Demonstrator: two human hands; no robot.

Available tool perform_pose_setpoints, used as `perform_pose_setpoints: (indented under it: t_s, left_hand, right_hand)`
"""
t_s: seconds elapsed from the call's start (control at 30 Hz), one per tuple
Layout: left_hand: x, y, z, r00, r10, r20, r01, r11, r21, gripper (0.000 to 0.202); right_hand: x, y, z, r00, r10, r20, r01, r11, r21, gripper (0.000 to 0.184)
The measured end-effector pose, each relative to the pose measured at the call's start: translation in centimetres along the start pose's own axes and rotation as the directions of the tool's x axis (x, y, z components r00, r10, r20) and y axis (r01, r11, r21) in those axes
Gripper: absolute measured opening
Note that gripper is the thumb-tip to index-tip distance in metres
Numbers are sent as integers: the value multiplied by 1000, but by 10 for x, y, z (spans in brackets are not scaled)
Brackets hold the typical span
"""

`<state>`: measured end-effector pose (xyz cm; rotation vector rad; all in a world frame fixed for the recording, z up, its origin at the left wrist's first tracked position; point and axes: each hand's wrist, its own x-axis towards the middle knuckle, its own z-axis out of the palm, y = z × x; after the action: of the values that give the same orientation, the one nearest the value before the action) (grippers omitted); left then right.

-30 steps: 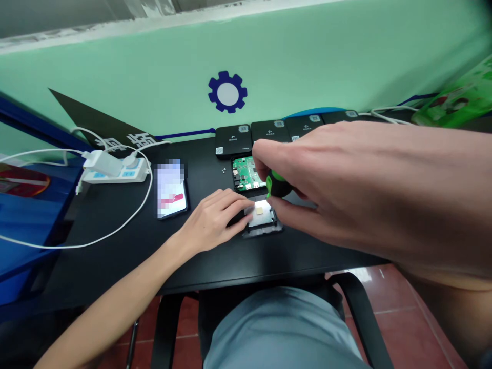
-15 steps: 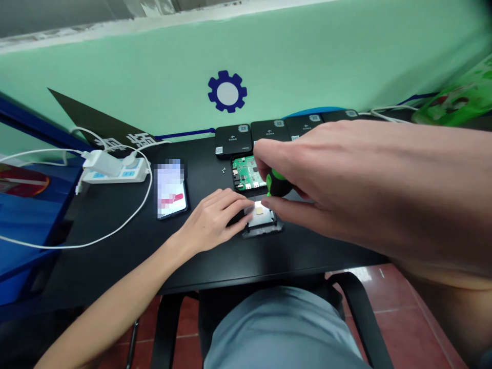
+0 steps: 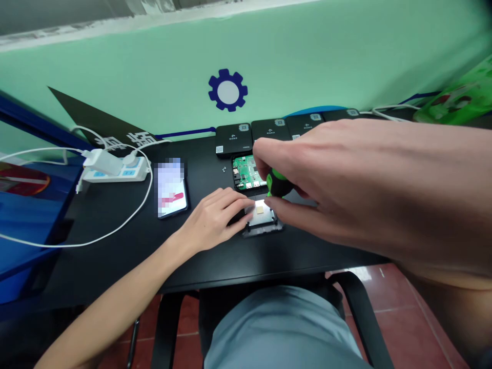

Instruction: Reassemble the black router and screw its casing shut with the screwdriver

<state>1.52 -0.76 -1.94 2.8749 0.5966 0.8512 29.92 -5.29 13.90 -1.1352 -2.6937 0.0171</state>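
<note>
My right hand (image 3: 346, 179) fills the right of the view, its fingers closed round the green and black handle of a screwdriver (image 3: 277, 185). The tool stands over an opened black device with a green circuit board (image 3: 246, 173). In front of it lies a black cover (image 3: 263, 218) with a shiny metal plate and a small yellow pad. My left hand (image 3: 215, 218) lies flat on the table with its fingertips pressing the cover's left edge. The screwdriver's tip is hidden behind my fingers.
A row of closed black boxes (image 3: 233, 139) lines the green wall. A phone (image 3: 171, 190) lies left of my hands. Further left sits a white power strip (image 3: 115, 171) with a charger and a white cable (image 3: 115, 230) looping over the black table (image 3: 230, 261). A chair arm (image 3: 361, 312) shows below.
</note>
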Motion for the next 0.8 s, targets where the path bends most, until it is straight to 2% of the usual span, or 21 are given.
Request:
perform_pose_setpoints:
  t_s: [0.2,0.63,0.8]
  left_hand:
    - [1,0,0,1000,16,-6,-16,1000,-5,19]
    - [2,0,0,1000,26,-13,-26,1000,-7,17]
    - [2,-1,0,999,31,-16,-31,999,-6,17]
  right_hand:
    - [-1,0,0,1000,17,16,-17,1000,-16,13]
    - [0,1,5,1000,-11,-28,10,999,-43,22]
    - [2,4,3,1000,2,1,-2,1000,-5,23]
